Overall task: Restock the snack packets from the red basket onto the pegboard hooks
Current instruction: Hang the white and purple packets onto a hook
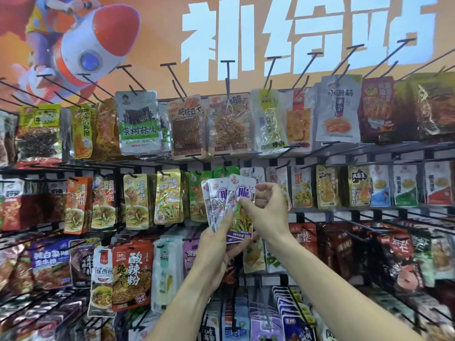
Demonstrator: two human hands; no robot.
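At the centre of the frame, the left hand [216, 244] holds a small fan of silver-and-purple snack packets [230, 205] from below, its fingers curled round their lower edges. The right hand [264, 210] pinches the front packet at its middle between thumb and forefinger, the other fingers loosely spread. Behind them, the pegboard hooks [227, 77] carry rows of hanging packets.

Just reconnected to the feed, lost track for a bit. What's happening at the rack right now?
A person is restocking the snack wall. The left hand grips a fanned bunch of silver-and-purple packets from below, while the right hand pinches the front packet near its top. They are held up in front of the middle row of hanging packets; none is on a hook yet. The basket is out of view.
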